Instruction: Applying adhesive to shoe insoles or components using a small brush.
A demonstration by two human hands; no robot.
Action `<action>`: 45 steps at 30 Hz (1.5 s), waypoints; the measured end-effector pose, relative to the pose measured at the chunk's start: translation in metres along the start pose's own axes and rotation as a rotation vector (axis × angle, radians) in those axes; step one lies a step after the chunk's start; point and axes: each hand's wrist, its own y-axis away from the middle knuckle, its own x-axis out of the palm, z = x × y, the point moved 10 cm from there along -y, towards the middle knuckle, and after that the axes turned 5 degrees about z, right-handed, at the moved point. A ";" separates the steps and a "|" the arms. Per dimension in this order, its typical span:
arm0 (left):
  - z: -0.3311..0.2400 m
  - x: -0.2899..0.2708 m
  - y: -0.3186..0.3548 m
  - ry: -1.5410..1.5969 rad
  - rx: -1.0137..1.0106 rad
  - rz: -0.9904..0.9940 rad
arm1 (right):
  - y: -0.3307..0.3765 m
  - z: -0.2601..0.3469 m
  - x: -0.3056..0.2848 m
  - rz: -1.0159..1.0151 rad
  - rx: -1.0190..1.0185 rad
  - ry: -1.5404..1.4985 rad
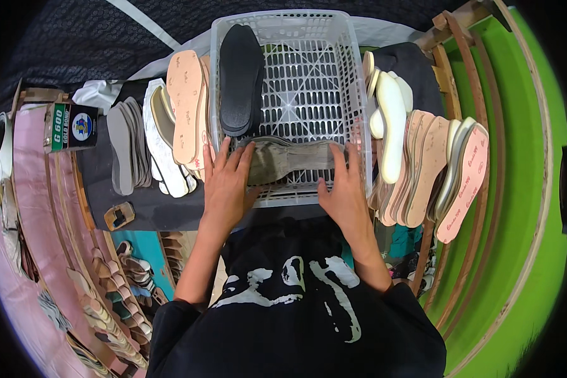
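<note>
Both hands lie flat and open, gripping nothing: the left hand and the right hand press on either end of a stack of grey fabric insoles, probably to square it against the near wall of the white slatted plastic basket. Black foam soles lean against the basket's left wall. Tan leather-board insoles fan out left of the basket, and cream and tan ones fan out to its right, on the dark bench.
</note>
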 end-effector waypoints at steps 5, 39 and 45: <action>0.009 0.015 -0.013 -0.144 -0.029 0.064 | -0.010 -0.005 0.007 0.048 0.007 -0.036; 0.328 0.070 0.261 0.239 0.070 0.104 | 0.087 0.315 0.383 0.257 -0.505 0.003; 0.339 0.008 0.296 0.551 0.360 -0.169 | 0.079 0.325 0.387 0.319 -0.282 -0.011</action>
